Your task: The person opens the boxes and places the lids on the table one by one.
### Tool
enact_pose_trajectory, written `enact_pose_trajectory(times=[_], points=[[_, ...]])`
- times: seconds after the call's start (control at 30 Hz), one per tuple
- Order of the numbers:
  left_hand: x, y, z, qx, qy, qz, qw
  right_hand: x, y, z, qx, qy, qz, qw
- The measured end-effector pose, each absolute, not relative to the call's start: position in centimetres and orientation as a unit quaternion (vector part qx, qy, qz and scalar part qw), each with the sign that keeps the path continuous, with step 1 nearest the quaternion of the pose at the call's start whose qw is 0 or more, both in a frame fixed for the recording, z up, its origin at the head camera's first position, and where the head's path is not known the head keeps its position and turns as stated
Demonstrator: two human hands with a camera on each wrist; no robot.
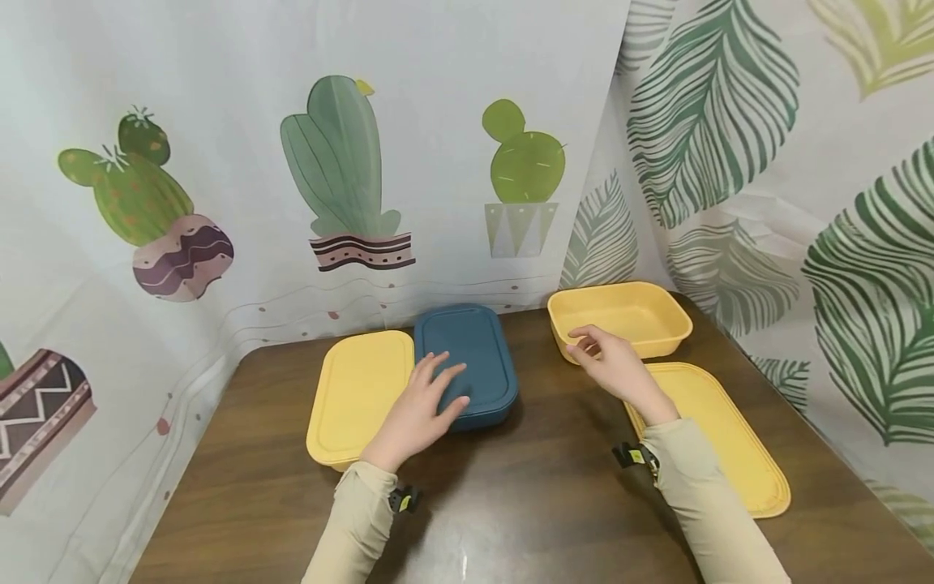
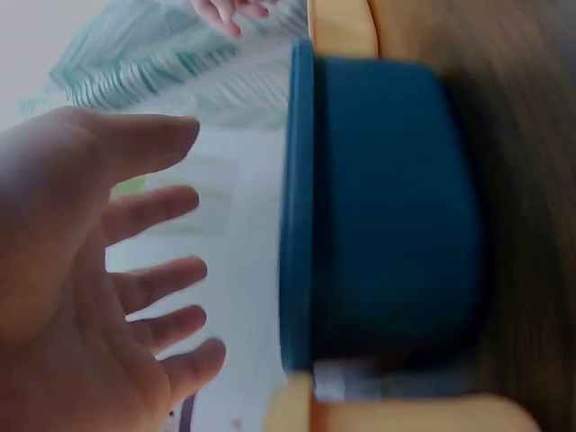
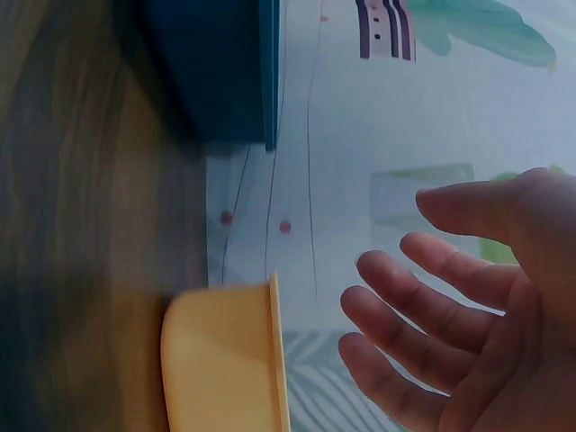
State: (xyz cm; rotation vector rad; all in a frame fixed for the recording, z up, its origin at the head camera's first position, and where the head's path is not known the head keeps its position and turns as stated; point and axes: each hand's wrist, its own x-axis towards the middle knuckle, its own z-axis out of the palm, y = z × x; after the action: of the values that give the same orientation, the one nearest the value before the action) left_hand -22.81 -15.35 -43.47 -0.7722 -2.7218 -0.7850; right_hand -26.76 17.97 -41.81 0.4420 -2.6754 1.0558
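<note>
A blue lidded box (image 1: 467, 357) stands near the back of the table, side by side with a yellow lidded box (image 1: 365, 393) on its left. My left hand (image 1: 417, 410) hovers over the two lids with fingers spread and holds nothing; the left wrist view shows a gap between the fingers and the blue box (image 2: 387, 207). To the right, an uncovered yellow box (image 1: 620, 316) sits at the back, its inside visible. In front of it my right hand (image 1: 613, 365) is raised, fingers loosely bent around nothing. Partly beneath the right forearm lies a loose yellow lid (image 1: 730, 454).
The dark wooden table (image 1: 511, 503) carries all the boxes. Behind it hangs a white curtain (image 1: 445, 162) printed with cacti, and a leaf-printed one (image 1: 730, 162) runs along the right side. Each wrist wears a small black device.
</note>
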Motion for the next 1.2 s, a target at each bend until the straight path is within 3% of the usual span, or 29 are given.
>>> enact_pose_trajectory(times=[0.43,0.7,1.2], points=[[-23.5,-15.1,-44.9,-0.161,-0.939,-0.281,0.120,-27.4,13.3,-44.4,0.153,-0.909,0.387,0.020],[-23.9,-15.5,-45.9,-0.181,-0.954,-0.222,0.095,-27.5,11.8,-45.9,0.154,-0.908,0.389,-0.017],[-24.0,-15.9,-46.6,-0.191,-0.956,-0.194,0.109,-27.6,10.7,-47.1,0.167,-0.888,0.421,-0.082]])
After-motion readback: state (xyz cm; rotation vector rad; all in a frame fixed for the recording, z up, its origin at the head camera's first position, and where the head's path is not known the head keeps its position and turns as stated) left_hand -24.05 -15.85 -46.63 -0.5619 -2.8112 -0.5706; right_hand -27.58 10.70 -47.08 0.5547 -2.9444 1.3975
